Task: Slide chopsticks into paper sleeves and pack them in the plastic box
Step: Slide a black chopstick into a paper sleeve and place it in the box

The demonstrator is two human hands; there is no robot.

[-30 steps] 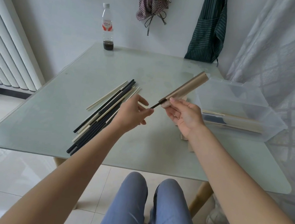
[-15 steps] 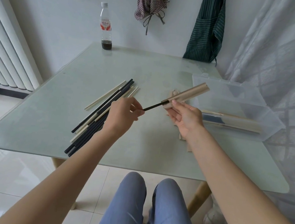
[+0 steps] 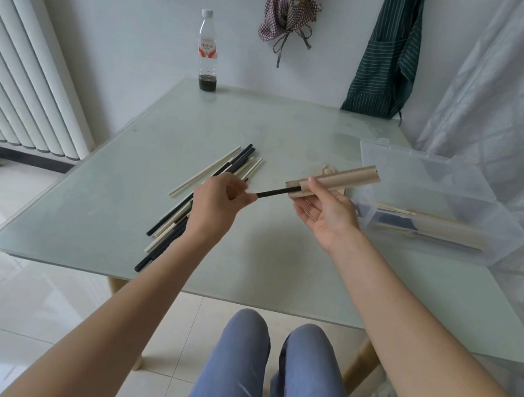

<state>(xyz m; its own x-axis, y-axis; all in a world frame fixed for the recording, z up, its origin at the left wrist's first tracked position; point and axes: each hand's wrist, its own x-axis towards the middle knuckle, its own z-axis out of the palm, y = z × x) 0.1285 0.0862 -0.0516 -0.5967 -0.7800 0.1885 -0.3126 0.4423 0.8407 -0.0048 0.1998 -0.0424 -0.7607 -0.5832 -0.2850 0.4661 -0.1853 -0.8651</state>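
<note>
My right hand [image 3: 326, 213] holds a tan paper sleeve [image 3: 337, 181] above the glass table, tilted up to the right. A black chopstick [image 3: 271, 193] pokes out of the sleeve's left mouth, and my left hand [image 3: 218, 200] pinches its free end. A pile of loose black and pale chopsticks [image 3: 202, 191] lies on the table behind my left hand. The clear plastic box [image 3: 450, 200] sits open at the right, with several sleeved chopsticks [image 3: 440, 230] lying in it.
A plastic bottle [image 3: 209, 52] with dark liquid stands at the table's far edge [image 3: 291, 97]. More paper sleeves [image 3: 329, 170] lie partly hidden behind the held one. A radiator is at the left, a curtain at the right, my knees below the near edge.
More of the black chopstick now shows outside the sleeve than one second ago. My left hand moved left and now pinches the chopstick's end; the sleeve tilted flatter.
</note>
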